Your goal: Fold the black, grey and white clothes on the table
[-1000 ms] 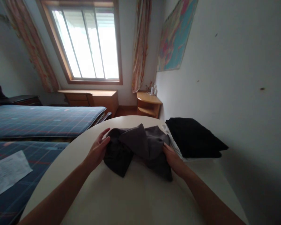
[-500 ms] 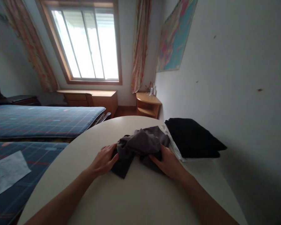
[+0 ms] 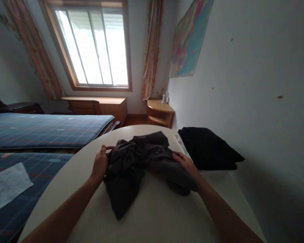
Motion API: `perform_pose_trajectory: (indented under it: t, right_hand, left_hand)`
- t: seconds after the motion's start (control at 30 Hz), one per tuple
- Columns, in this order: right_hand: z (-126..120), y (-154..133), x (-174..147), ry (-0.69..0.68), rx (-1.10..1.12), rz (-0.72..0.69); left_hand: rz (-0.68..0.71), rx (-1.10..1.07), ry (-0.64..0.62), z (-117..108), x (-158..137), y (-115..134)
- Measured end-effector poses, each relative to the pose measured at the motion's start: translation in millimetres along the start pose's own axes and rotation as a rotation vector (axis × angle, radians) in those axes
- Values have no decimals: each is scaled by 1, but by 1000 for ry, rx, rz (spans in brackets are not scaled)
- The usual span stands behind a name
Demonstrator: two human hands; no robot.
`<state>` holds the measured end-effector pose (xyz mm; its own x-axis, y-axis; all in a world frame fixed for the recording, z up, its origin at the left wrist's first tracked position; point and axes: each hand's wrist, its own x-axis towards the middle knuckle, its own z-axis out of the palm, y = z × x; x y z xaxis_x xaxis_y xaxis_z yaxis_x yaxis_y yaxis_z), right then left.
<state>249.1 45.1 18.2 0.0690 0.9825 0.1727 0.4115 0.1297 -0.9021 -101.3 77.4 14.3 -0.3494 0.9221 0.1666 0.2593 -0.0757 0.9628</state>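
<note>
A crumpled dark grey garment (image 3: 142, 158) lies bunched on the white round table (image 3: 152, 216); its exact kind does not show. One flap of it points toward me on the left, and another part trails off at the right. My left hand (image 3: 101, 164) grips the garment's left edge, with some fingertips hidden behind the cloth. At the opposite side, my right hand (image 3: 186, 163) has its fingers closed on the fabric. Just beyond my right hand sits a folded black cloth stack (image 3: 209, 148) with something white beneath it.
Against the table's right side runs a white wall (image 3: 255, 67). Two blue plaid mattresses (image 3: 48, 131) are on the left, the nearer bearing a paper sheet (image 3: 8, 187). A small wooden corner shelf (image 3: 160, 106) stands past the table's far edge.
The garment has been spread wider, its left flap now reaching nearer to me. My left hand has moved left, and my right hand slightly right. The black stack stays put.
</note>
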Motion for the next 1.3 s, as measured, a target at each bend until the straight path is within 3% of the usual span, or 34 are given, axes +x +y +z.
perform_pose_trajectory:
  t: [0.07,0.17,0.2,0.27,0.33,0.4,0.5,0.6,0.7,0.83,0.93,1.03,1.17,1.3]
  right_hand:
    - [-2,4,4,134,20,15]
    - [-2,1,1,242,7,56]
    - [-1,-2,-3,232,-11,55]
    - [0,-11,-13,161,-93,9]
    - [3,-21,-24,72,-243,-96]
    - [6,-29,-34,8,-405,-204]
    - [9,-32,-39,-80,-568,-269]
    - [5,-25,-32,-82,-628,-208]
    - [-6,-15,-20,49,-618,-179]
    - [-16,-8,-12,300,-652,-298]
    - [-14,-15,-15,328,-711,-498]
    - [-6,-24,-22,128,-720,-663]
    - [3,-25,-27,-33,-764,-590]
    - [2,-18,-22,-42,-723,-468]
  left_hand:
    - [98,4,97,-4,6,-1]
    - [458,244,163,-3,-4,2]
    - [573,336,115,-1,-12,5]
    - [752,491,-105,4,-32,12]
    - [858,638,-351,10,-48,19]
    - [916,754,-487,15,-57,21]
    - [954,848,-530,15,-52,14]
    - [964,933,-456,6,-30,-2]
    - [930,1025,-255,-8,-9,-13]
    - [883,1004,-69,-10,-7,-8]
    - [967,847,-202,7,-26,1]
    - [1019,787,-460,26,-46,-2]
    - [910,805,-582,36,-49,-17]
    - [851,805,-586,33,-40,-21]
